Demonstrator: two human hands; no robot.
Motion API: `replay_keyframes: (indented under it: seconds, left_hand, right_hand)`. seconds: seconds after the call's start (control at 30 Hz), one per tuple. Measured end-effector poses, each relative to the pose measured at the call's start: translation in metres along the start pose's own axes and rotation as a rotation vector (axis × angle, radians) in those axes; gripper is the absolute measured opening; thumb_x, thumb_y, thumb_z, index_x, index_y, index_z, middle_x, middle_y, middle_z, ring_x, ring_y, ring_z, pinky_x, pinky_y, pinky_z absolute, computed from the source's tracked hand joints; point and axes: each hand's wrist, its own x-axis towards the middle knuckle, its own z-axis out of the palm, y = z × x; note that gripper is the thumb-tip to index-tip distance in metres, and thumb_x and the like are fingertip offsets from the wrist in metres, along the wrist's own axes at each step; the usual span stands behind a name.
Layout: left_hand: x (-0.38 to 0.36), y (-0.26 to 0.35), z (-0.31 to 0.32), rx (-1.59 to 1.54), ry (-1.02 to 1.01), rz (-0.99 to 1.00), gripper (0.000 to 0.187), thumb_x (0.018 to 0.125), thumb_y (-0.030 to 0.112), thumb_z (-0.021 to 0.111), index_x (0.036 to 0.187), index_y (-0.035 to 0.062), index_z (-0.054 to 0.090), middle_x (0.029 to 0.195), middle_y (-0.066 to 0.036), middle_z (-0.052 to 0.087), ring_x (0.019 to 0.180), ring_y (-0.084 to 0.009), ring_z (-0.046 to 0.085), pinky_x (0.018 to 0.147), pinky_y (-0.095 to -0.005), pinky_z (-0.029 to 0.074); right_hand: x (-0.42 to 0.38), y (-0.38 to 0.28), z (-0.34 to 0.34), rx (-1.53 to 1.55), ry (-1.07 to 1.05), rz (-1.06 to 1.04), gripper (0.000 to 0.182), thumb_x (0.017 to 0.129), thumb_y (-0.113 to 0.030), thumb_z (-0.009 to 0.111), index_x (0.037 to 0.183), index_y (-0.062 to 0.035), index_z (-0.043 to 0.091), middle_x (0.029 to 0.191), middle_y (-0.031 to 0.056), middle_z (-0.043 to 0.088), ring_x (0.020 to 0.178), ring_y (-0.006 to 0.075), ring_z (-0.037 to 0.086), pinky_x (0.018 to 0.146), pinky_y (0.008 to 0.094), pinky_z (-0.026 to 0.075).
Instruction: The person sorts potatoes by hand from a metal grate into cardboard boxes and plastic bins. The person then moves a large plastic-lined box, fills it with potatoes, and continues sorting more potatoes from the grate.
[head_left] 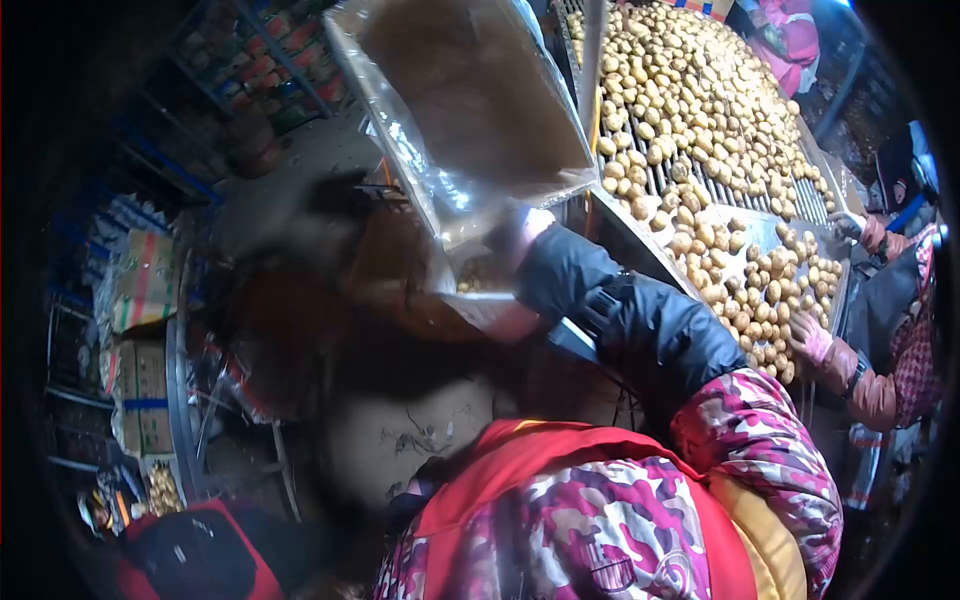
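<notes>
My right hand (522, 235), at the end of a black sleeve cover, is smeared by motion. It is at the near edge of a large open cardboard box (385, 130) lined with clear plastic, and I cannot make out its fingers or whether it touches the box. Just below the hand, a second plastic-lined opening (462, 285) shows what look like a few potatoes inside, also blurred. My left hand is not visible.
Potatoes (690, 110) cover a slatted sorting table on the right. A co-worker's gloved hand (812, 338) touches potatoes at its right edge; another person stands at the far end. Stacked cartons (145, 395) stand left. A person in a dark cap (190, 555) is at lower left.
</notes>
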Motion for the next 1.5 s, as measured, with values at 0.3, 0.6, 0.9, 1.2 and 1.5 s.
replay_keyframes:
  seconds: [0.3,0.6,0.9,1.2,1.5]
  left_hand:
    - [0.081,0.106,-0.13,-0.154,0.015,-0.097,0.032,0.104,0.041,0.057,0.108,0.0099,0.062,0.092,-0.004,0.063,0.077,-0.0191,0.061,0.07,-0.0345,0.05]
    - [0.116,0.139,-0.163,-0.291,0.003,-0.166,0.036,0.105,0.046,0.055,0.115,0.0113,0.062,0.091,-0.002,0.062,0.074,-0.0173,0.06,0.068,-0.0328,0.051]
    - [0.104,0.192,-0.125,-0.531,-0.128,-0.149,0.042,0.106,0.05,0.053,0.123,0.0126,0.061,0.09,0.0,0.062,0.071,-0.0154,0.059,0.066,-0.031,0.052]
    - [0.107,0.42,0.006,-0.831,-0.526,-0.09,0.071,0.101,0.069,0.043,0.15,0.0171,0.048,0.13,-0.017,0.066,0.1,-0.0345,0.072,0.08,-0.0575,0.062]
    - [0.159,0.446,0.129,-0.426,-0.639,-0.037,0.069,0.102,0.064,0.049,0.145,0.0111,0.051,0.117,-0.019,0.071,0.088,-0.03,0.074,0.07,-0.0532,0.065]
  right_hand:
    - [0.154,-0.02,0.027,0.113,0.376,-0.008,0.052,0.102,-0.036,0.056,0.133,0.0047,0.056,0.128,0.0215,0.063,0.117,0.0348,0.063,0.103,0.0445,0.048]
    - [0.212,-0.022,0.026,0.171,0.55,-0.012,0.06,0.102,-0.043,0.055,0.141,0.0029,0.051,0.136,0.0225,0.059,0.123,0.0373,0.059,0.109,0.0471,0.044]
    - [0.205,-0.02,-0.003,0.137,0.601,0.061,0.07,0.102,-0.05,0.055,0.149,0.0011,0.046,0.144,0.0235,0.055,0.13,0.0399,0.055,0.115,0.0497,0.04]
    - [-0.002,0.013,-0.042,-0.312,0.22,0.095,0.05,0.102,-0.056,0.055,0.125,-0.0113,0.06,0.107,0.0091,0.07,0.092,0.0257,0.068,0.087,0.0464,0.056]
    - [-0.143,0.015,-0.131,-0.206,0.558,0.143,0.045,0.101,-0.042,0.061,0.132,-0.0097,0.058,0.104,0.0107,0.071,0.085,0.0207,0.068,0.078,0.0387,0.057]
